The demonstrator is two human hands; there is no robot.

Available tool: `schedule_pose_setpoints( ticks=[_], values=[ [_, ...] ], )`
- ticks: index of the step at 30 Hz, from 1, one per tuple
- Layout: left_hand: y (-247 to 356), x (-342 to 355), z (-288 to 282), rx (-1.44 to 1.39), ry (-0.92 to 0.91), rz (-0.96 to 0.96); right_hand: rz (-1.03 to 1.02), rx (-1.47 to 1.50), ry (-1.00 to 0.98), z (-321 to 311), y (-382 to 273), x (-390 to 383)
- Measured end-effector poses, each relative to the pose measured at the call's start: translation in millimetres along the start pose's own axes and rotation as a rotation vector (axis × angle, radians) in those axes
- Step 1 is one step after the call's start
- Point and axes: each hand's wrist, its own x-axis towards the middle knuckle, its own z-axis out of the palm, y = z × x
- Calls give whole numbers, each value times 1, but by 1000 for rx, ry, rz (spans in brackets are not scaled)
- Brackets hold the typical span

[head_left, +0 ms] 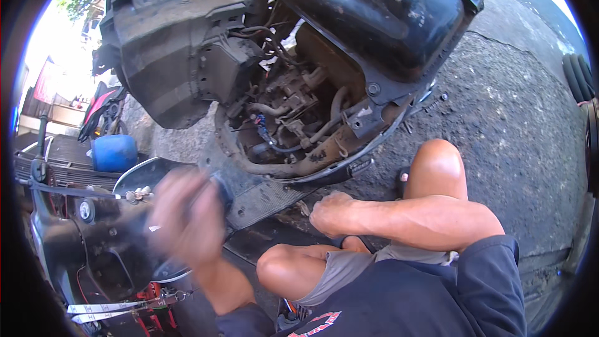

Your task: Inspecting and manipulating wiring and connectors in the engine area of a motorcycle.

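A scooter lies across the view with its engine bay (293,109) exposed, showing hoses, wires and dirty metal parts. My left hand (190,218) is raised over the scooter's front end, close to the footboard. Motion smears its fingers, and I cannot make out whether anything is in them. Beside the edge of the dark footboard (262,203), my right hand (332,213) is closed with its fingers curled in. A small pale piece shows by its fingertips, too unclear to name.
A big glossy black underseat bucket (380,9) tilts up at the top. Left of it stands a dusty grey plastic body panel (175,50). Farther left sits a blue container (114,153). Small bolts (444,96) lie on the rough ground to the right. A white lanyard (103,309) hangs at lower left.
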Motion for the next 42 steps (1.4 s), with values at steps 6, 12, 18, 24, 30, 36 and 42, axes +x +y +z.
schedule_pose_setpoints(
  ticks=[6,12,18,24,30,36,42],
  values=[
    [-8,42,165,-266,-412,114,-17,1,75,-4,18,-7],
    [-37,32,170,-210,-381,171,-148,-9,207,2,21,-9],
    [-17,28,181,-166,-402,136,-157,-76,202,10,30,-21],
    [-18,29,181,-72,-443,96,-71,-43,35,4,28,-8],
    [-10,26,185,-228,-318,-160,-40,-19,12,-3,33,-10],
    [-1,28,191,-245,-283,-317,-35,-34,-37,0,31,-7],
    [3,26,198,-216,-290,-345,-20,-73,-78,4,36,-5]
  ],
)
